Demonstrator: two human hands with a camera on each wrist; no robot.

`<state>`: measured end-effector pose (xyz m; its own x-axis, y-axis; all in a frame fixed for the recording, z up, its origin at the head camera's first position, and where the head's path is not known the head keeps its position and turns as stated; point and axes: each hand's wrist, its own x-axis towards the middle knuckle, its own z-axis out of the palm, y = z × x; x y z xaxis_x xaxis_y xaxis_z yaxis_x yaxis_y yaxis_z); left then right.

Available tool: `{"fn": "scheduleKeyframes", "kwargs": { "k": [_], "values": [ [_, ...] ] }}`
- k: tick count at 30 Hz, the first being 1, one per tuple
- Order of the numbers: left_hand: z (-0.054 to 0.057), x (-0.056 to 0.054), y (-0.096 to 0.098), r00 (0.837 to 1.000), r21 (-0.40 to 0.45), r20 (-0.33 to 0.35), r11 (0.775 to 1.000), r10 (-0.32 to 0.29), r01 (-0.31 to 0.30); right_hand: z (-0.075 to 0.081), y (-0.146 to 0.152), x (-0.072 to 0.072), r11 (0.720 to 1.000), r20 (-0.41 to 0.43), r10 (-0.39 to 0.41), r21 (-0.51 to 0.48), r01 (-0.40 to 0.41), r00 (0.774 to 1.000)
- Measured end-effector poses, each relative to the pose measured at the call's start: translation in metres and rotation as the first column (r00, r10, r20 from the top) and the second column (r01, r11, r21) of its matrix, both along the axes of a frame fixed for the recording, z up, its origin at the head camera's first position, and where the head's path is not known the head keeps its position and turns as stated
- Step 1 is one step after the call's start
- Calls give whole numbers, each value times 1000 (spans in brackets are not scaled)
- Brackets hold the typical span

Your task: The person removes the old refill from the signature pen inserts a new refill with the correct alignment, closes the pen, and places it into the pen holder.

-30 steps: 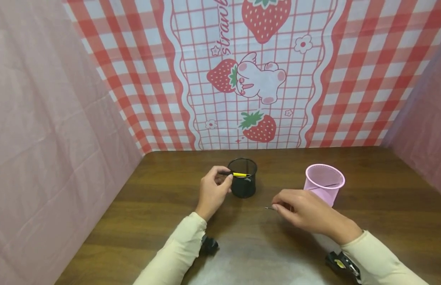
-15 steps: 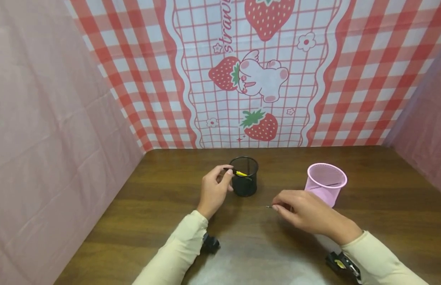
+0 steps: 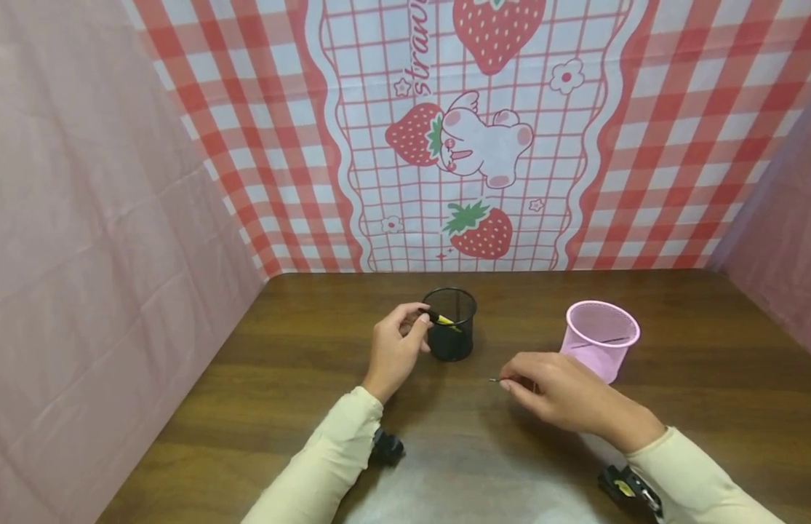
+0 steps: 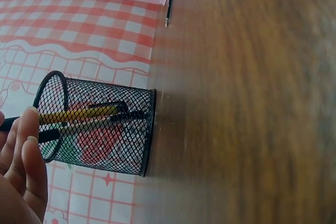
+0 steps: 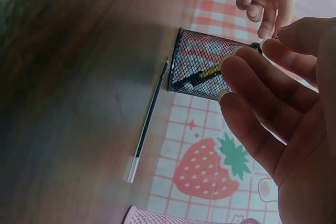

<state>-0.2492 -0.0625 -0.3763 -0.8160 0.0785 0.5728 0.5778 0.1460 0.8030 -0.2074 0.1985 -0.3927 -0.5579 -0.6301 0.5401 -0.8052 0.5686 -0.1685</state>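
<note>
My left hand (image 3: 395, 349) pinches the black end of a yellow-and-black pen (image 4: 79, 115) at the rim of a black mesh pen cup (image 3: 451, 346). The pen's yellow part slants down inside the cup. Beside it in the cup stands another pen (image 4: 89, 126) with a black end and a pale barrel. My right hand (image 3: 562, 386) hovers in front of the pink cup, fingers loosely bent, with nothing seen between them. A thin pen refill (image 5: 147, 121) lies on the table; in the head view only its tip (image 3: 494, 380) shows past the right fingertips.
A pink mesh cup (image 3: 595, 356) stands upright behind the right hand. The brown wooden table (image 3: 300, 364) ends at a red-and-white checked strawberry cloth (image 3: 281, 145) at the back. Pink cloth (image 3: 104, 255) hangs at both sides.
The pen in my left hand has tipped from nearly level across the black cup's rim to slanting down into it. My right hand and the refill have stayed about where they were.
</note>
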Motion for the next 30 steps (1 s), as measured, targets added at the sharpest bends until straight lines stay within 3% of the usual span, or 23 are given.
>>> {"fn": "scheduleKeyframes", "kwargs": {
  "k": [10, 20, 24, 30],
  "values": [
    [-2, -2, 0, 1000, 18, -2, 1000, -16, 16, -2, 0, 0, 1000, 0, -5, 5, 5, 1000],
    [-29, -24, -1, 1000, 37, 9, 999, -17, 17, -3, 1, -1, 1000, 7, -9, 9, 9, 1000],
    [-32, -24, -2, 1000, 42, 7, 999, -25, 25, -1, 2, -1, 1000, 23, -21, 10, 21, 1000],
    [-32, -23, -3, 999, -23, 6, 999, -46, 46, 0, 3, -1, 999, 53, -35, 37, 33, 998]
  ]
}}
